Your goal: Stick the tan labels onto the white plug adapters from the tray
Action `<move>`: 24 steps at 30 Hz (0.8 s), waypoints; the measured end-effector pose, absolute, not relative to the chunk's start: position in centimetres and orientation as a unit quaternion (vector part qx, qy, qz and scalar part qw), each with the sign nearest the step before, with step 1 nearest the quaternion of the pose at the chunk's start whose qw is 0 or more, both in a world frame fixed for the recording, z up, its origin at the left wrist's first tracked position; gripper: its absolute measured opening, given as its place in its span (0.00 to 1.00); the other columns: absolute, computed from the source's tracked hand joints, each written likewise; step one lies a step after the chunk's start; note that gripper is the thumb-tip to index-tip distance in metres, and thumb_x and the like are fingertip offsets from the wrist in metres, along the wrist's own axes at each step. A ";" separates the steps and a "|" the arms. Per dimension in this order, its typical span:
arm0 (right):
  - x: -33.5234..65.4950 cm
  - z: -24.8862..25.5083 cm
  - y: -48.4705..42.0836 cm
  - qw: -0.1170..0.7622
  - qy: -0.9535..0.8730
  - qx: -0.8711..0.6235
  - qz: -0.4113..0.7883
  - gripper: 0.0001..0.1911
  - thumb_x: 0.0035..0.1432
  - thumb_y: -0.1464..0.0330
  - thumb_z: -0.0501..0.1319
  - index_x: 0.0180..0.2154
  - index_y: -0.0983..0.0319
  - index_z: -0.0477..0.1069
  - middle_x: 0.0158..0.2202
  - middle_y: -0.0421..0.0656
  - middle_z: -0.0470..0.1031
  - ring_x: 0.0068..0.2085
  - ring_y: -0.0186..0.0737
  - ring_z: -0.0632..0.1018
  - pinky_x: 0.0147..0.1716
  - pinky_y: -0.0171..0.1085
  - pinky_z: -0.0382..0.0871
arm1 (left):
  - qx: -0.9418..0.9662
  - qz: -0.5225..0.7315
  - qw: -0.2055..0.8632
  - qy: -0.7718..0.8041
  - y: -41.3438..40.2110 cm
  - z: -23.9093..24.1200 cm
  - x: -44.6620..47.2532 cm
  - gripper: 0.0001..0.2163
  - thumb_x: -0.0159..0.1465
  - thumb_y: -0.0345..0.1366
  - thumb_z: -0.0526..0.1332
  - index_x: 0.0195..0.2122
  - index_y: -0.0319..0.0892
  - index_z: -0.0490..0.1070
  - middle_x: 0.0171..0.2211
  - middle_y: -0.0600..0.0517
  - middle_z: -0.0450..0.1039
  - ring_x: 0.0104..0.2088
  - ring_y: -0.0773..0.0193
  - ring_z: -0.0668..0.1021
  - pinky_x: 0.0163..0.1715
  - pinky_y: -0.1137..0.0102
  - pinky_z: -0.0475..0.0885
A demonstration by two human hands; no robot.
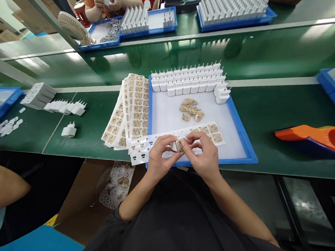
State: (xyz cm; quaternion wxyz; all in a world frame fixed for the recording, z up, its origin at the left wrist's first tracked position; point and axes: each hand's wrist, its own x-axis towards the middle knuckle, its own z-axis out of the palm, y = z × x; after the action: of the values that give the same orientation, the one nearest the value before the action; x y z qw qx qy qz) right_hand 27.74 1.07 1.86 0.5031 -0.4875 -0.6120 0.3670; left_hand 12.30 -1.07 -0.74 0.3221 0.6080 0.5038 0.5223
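My left hand (163, 151) is closed around a small white plug adapter (170, 145), held over the near edge of a blue-rimmed tray (244, 143). A tan sticker (179, 145) lies against the adapter's face, turned up toward me. At its right edge my right hand (201, 152) is closed, thumb and fingertips pinching the sticker and adapter; whether the sticker is fully stuck down I cannot tell. Under both hands runs a partly used sticker sheet (217, 138). Rows of white plug adapters (187, 81) stand pins up at the tray's back, behind a pile of loose tan pieces (191, 109).
Stacked sticker sheets (139, 105) lie left of the tray. Further left are more plug adapters (69, 130) and small white pieces (10, 126). An orange scoop-like item (311, 134) lies right. A co-worker's arm (3, 187) is at left; another person (111, 1) works across the bench.
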 end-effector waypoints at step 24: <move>26.8 0.7 1.4 0.546 -0.417 -0.353 0.635 0.03 0.59 0.68 0.66 0.37 0.56 0.76 0.36 0.38 0.68 0.38 0.36 0.69 0.39 0.36 0.66 | 0.710 0.566 0.059 0.415 -0.1 -1.5 12.7 0.18 0.61 0.29 0.71 0.48 0.47 0.66 0.47 0.49 0.72 0.47 0.62 0.79 0.43 0.64 0.79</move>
State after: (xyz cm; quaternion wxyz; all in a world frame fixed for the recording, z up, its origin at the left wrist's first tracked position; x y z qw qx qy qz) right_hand 26.80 1.43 0.69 0.5456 -0.3531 -0.4175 0.6351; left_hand 12.70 -0.08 -1.47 0.0589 0.7102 0.4146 0.5659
